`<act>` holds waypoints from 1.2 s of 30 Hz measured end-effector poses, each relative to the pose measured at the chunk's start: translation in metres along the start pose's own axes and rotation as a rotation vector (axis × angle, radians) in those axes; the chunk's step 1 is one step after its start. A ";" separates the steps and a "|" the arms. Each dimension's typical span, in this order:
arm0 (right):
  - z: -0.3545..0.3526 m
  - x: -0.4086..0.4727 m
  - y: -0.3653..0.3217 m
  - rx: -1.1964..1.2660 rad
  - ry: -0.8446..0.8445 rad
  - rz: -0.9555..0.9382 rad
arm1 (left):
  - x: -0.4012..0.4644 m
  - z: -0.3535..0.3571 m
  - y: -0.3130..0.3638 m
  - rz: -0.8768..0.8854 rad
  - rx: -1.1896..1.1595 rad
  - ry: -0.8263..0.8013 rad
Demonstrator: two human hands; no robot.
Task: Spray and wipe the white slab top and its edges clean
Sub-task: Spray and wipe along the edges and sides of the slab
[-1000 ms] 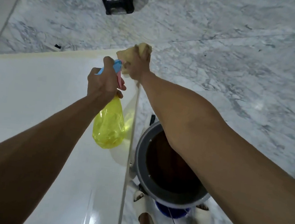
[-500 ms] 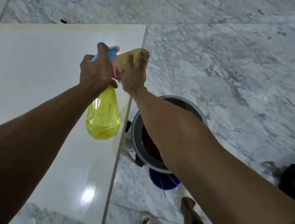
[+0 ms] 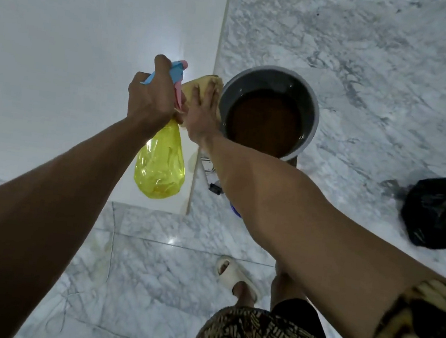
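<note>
While the slab's right edge runs lengthwise away from the person:
Right hand (image 3: 204, 111): flat fingers pressing yellow cloth (image 3: 201, 84) on that edge of the white slab (image 3: 91, 42).
Left hand (image 3: 152, 95): just beside, gripping spray bottle (image 3: 161, 167).

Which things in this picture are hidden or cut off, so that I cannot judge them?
All in the head view:
- Cloth: mostly under the right hand; its full shape is hidden.
- Spray bottle: trigger and neck covered by the left hand.
- Slab: left and far sides cut off by the frame.
- Bucket: brown water hides its bottom; the right forearm crosses its near rim.
</note>
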State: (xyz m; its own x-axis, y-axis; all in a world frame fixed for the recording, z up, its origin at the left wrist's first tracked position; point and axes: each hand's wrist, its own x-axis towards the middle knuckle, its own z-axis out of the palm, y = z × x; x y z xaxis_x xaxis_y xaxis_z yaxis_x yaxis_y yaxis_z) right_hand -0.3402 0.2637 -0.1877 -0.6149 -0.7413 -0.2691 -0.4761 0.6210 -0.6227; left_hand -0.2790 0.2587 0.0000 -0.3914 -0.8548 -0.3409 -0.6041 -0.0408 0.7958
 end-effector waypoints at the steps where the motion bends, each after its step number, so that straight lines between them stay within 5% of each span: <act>1: 0.005 -0.018 -0.003 0.040 -0.006 0.003 | -0.014 -0.008 -0.010 -0.016 -0.003 -0.007; 16: 0.055 -0.245 -0.030 0.208 -0.236 0.215 | -0.166 -0.092 -0.104 -0.022 -0.068 -0.020; 19: 0.045 -0.270 -0.032 0.397 -0.267 0.319 | -0.183 -0.097 -0.100 -0.016 -0.091 -0.012; 23: 0.008 -0.292 -0.020 0.931 -0.510 0.431 | -0.203 -0.097 -0.082 -0.010 -0.129 -0.033; 30: -0.121 -0.318 0.064 1.372 -0.408 0.541 | -0.217 -0.065 -0.034 0.097 -0.168 -0.117; 36: -0.232 -0.325 0.141 1.771 -0.249 0.437 | -0.211 0.044 0.039 0.098 -0.161 -0.236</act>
State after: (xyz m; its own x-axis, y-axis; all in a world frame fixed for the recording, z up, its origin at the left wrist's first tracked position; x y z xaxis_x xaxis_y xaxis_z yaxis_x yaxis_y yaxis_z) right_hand -0.3534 0.6515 -0.0172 -0.3236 -0.7384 -0.5917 0.9153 -0.0858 -0.3936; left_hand -0.2500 0.4601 0.0810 -0.6043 -0.7155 -0.3506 -0.4450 -0.0619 0.8934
